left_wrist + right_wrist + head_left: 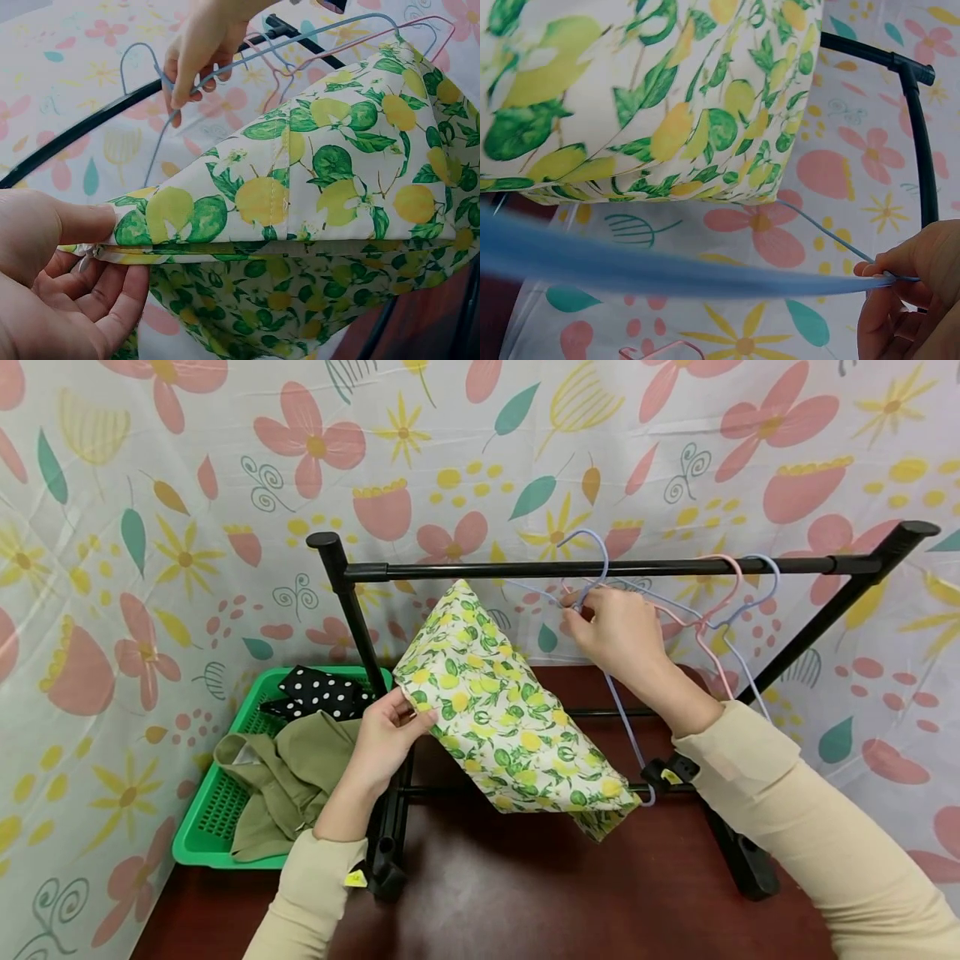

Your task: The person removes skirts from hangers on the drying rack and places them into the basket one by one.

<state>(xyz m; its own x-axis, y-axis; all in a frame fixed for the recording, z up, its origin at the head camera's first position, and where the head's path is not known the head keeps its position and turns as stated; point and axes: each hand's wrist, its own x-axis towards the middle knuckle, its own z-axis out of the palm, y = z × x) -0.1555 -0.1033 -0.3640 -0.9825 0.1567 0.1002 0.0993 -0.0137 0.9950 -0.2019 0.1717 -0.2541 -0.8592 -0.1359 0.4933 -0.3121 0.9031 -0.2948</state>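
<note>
My left hand [386,735] pinches the edge of a white cloth garment [495,702] printed with lemons and green leaves. In the left wrist view, the thumb lies on top of that edge with the fingers beneath. A light blue hanger [667,262] is pinched near its neck by my right hand [622,631], just below the rack's rail. The hanger is tilted, with its hook overlapping the rail in the head view. One hanger arm reaches to the garment's upper corner, partly hidden by cloth; the other slopes down past the garment's lower right end.
A black clothes rack [465,570] stands on the dark red table [480,893]. Pink hangers [723,602] and another blue hanger [768,585] hang at the rail's right. On the left, a green basket [197,847] holds an olive garment [300,768] and black polka-dot cloth [322,693].
</note>
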